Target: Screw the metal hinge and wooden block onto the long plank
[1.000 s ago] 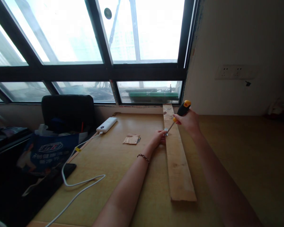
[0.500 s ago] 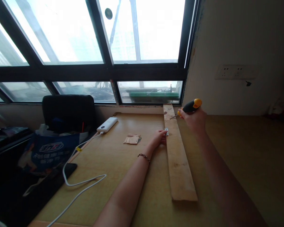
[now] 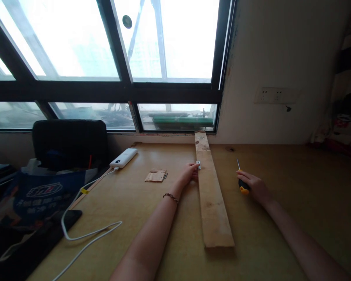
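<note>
A long wooden plank point(image 3: 213, 199) lies lengthwise on the table, its far end by the window sill. My left hand point(image 3: 190, 171) pinches a small silver metal hinge point(image 3: 198, 165) against the plank's left edge. To the right of the plank, my right hand point(image 3: 256, 187) is closed around a screwdriver point(image 3: 243, 186) with a black and yellow handle. Its thin shaft points away from me, toward the wall, apart from the plank. The fingers of my left hand under the plank's edge are partly hidden.
Left of the plank lies a torn cardboard piece point(image 3: 156, 175) with small dark metal bits at its edge. A white power bank point(image 3: 124, 157) with a white cable point(image 3: 90, 238) is near the table's left edge. Beyond stand a black chair point(image 3: 70, 136) and a blue bag point(image 3: 43, 199).
My right hand has brought the screwdriver from above the plank's far part down to the right, beside the plank. The left hand stays at the hinge. The view has shifted slightly right.
</note>
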The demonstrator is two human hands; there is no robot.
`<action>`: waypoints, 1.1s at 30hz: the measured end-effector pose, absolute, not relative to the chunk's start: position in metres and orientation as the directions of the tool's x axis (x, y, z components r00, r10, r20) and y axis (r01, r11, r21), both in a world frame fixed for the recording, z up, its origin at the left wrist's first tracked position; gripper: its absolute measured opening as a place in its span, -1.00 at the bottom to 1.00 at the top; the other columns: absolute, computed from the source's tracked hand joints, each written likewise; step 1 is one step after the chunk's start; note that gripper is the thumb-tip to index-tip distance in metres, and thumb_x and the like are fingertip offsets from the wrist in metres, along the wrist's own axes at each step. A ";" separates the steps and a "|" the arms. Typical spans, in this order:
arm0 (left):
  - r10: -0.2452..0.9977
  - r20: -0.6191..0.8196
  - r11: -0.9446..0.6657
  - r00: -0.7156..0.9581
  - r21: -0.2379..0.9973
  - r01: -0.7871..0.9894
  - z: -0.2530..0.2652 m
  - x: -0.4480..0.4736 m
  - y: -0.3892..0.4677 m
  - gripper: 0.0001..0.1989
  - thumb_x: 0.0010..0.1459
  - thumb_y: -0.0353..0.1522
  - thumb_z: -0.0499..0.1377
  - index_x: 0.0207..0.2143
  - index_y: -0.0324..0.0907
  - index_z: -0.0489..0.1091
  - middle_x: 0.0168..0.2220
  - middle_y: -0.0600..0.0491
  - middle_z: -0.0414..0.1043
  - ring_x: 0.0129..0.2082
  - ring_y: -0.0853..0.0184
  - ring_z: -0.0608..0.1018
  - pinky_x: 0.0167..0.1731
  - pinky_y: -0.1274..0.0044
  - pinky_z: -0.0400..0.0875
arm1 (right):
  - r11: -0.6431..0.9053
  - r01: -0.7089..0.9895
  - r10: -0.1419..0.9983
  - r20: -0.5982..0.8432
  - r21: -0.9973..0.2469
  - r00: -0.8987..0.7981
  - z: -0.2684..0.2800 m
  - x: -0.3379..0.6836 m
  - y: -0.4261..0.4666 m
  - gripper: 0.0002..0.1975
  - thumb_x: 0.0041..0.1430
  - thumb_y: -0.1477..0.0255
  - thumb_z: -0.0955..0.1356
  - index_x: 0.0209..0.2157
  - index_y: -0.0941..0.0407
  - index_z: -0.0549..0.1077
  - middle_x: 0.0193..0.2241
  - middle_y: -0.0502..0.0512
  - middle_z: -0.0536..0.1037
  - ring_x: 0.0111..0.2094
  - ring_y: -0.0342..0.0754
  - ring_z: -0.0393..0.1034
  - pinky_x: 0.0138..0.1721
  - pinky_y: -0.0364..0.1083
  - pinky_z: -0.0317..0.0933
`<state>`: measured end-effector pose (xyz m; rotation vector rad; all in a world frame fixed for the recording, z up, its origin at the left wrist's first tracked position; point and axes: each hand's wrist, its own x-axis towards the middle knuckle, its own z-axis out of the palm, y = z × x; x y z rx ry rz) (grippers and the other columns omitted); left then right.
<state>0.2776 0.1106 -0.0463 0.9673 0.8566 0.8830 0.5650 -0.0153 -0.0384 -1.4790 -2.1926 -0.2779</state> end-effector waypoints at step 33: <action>0.907 -0.135 0.228 0.398 0.954 -0.195 -0.052 0.278 0.113 -0.69 -0.11 -0.22 0.22 -0.39 -0.27 0.33 -0.58 0.08 0.35 -0.65 0.45 0.43 -0.68 0.63 0.27 | 0.500 0.835 0.840 0.363 -0.230 -0.403 -0.041 0.576 -0.013 -0.55 0.00 0.67 0.18 -0.13 0.02 0.43 -0.02 0.06 0.41 -0.01 -0.03 0.31 -0.01 0.01 0.23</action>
